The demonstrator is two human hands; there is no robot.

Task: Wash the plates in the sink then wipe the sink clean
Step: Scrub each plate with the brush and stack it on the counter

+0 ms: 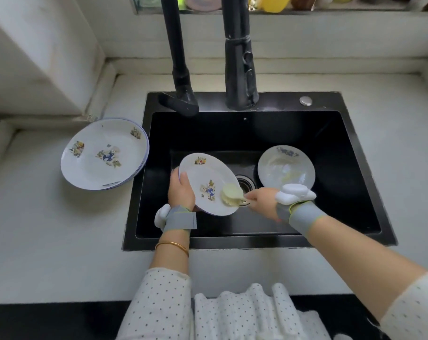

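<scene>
Gripping the white flower-printed plate (pixel 209 184) by its left rim, your left hand (pixel 181 190) is tilting it over the black sink (pixel 355 168) while your right hand (pixel 263 200) is pressing a pale round sponge (pixel 230 195) against it. Another white plate (pixel 286 166) is lying just right of the drain (pixel 245 184), and a stack of washed-looking plates (pixel 104 153) is sitting on the counter (pixel 48 229) left.

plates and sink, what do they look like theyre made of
The plate held over the sink looks like glazed ceramic or enamelled metal: glossy white with printed floral motifs and a thin blue rim; the look leaves it open. The sink looks like matte black composite or coated steel, showing only soft, dull reflections.
</scene>
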